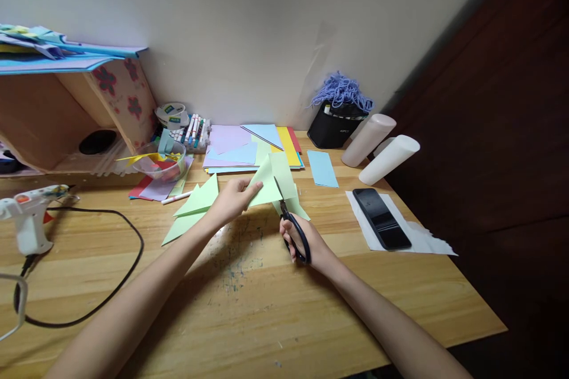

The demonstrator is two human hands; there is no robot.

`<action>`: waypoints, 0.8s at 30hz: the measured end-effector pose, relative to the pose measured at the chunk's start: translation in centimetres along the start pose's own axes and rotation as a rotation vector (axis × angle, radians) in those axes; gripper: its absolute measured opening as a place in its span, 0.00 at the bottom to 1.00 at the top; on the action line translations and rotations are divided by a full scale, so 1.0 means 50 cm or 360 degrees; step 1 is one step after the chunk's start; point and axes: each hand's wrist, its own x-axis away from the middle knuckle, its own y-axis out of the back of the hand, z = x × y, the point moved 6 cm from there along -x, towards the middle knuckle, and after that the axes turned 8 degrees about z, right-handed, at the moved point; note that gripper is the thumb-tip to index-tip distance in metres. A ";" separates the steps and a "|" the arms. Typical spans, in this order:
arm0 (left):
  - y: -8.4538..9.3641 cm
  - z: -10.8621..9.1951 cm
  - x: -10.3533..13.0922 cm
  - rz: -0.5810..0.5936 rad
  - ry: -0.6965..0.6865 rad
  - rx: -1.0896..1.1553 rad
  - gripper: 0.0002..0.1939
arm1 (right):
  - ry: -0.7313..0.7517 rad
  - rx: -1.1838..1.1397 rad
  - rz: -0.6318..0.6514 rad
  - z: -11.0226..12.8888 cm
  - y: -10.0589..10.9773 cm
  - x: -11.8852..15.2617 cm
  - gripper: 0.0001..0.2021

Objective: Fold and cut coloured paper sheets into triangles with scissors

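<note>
A folded light green paper (267,182) is pinched between the thumb and fingers of my left hand (233,200), raised over the table's middle. My right hand (302,238) is closed round the handles of black scissors (301,246), whose blades point up and lie against the paper's right part. More green paper (302,208) shows behind and just below the scissors' blades. Left of my left hand, creased green pieces (195,206) rest on the wooden table (249,320).
Coloured sheets (231,145) lie at the back, with markers (195,130) and a clear bowl (166,169) to their left. A glue gun (29,219) and its cable are at far left. A phone (382,219), two paper rolls (389,160) and a black holder (331,127) stand or lie right.
</note>
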 end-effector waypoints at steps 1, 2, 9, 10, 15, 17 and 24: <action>0.000 0.001 -0.001 0.0038 0.0006 0.0003 0.18 | -0.0004 -0.0003 0.0010 -0.001 0.000 -0.001 0.21; 0.001 0.002 -0.003 0.0061 0.0004 0.0002 0.18 | -0.0006 -0.0001 0.0025 -0.001 -0.001 -0.001 0.21; 0.023 0.017 -0.013 -0.0228 -0.0069 -0.0101 0.21 | 0.0033 0.0198 0.0130 0.001 -0.011 0.007 0.21; 0.022 0.018 -0.013 -0.0262 -0.0092 -0.0133 0.21 | 0.0028 0.0206 0.0138 -0.001 -0.013 0.008 0.21; 0.011 0.007 -0.003 -0.0399 -0.0230 -0.0438 0.20 | 0.0050 0.0015 0.0274 0.000 -0.033 0.008 0.26; 0.005 0.001 0.000 -0.0401 -0.0254 -0.0543 0.20 | 0.0062 -0.0069 0.0319 0.005 -0.041 0.007 0.28; -0.007 0.009 -0.004 -0.0368 -0.0243 -0.0509 0.20 | 0.0040 -0.0113 0.0255 0.004 -0.041 0.003 0.29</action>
